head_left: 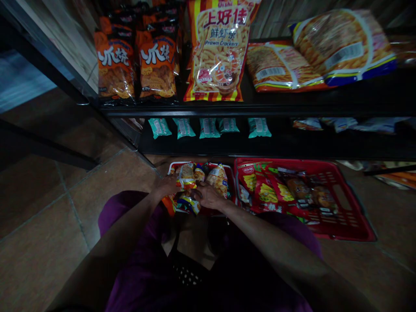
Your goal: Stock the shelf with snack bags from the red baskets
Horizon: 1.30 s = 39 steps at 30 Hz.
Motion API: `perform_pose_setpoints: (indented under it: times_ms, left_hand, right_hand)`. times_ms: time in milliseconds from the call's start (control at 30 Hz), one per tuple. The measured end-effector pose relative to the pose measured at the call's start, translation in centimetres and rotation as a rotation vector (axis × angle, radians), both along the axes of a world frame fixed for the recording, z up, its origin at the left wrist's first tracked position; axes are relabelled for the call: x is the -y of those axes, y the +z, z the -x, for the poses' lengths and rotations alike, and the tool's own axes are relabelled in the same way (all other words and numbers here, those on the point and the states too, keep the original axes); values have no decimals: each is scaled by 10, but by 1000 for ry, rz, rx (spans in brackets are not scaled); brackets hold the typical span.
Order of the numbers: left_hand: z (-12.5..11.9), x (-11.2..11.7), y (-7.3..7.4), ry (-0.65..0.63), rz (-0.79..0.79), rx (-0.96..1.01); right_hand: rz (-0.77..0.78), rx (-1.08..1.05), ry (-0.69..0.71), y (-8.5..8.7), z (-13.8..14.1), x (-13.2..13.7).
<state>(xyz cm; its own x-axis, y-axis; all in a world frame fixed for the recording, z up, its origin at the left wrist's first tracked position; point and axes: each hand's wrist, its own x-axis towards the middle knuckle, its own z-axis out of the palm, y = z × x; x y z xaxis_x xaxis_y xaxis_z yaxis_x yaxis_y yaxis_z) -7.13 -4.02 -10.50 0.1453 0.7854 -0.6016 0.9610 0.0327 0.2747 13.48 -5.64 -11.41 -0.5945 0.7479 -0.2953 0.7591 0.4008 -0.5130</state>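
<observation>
Both hands are over a small red-and-white basket packed with snack bags. My left hand is closed at the edge of an orange-and-yellow snack bag; its fingertips are partly hidden and dim. From the other side my right hand reaches in, fingers bent onto a blue-and-yellow snack bag lower in the pile. Just beyond the right hand, another snack bag leans upright in the basket.
A larger red basket holding red snack packs stands to the right. Ahead is a black shelf with prawn cracker bags, orange-and-black bags and small teal packs. A shelf leg crosses the tiled floor at left.
</observation>
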Motion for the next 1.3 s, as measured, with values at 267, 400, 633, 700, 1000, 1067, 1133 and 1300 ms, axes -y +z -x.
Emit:
perform_pose_setpoints:
  times_ms: [267,400,633,700,1000,1067,1133,1300]
  left_hand:
    - [-5,-1,-4,-25,-5,-38]
    - [-4,-1,-1,-46,13,-15]
    - [-4,-3,10,-65,65,18]
    - [-4,-4,11,-67,76,43]
    - [-4,-2,7,-25,31,173]
    - [-5,1,9,-8,25,189]
    - [-6,4,11,18,15,195]
    - [3,12,12,127,-70,145]
  right_hand:
    - [-13,34,-166,1,-20,-22]
    - [-27,-4,-183,5,-26,-25]
    - [15,-103,-163,-4,-32,-19]
    - [36,-123,-178,-7,-34,-18]
    - [-40,-325,-4,7,-22,-16]
    - [-56,-306,35,2,-17,-15]
    - [-60,-305,19,-6,-14,-16]
    - [-70,-345,-53,-11,-13,-23]
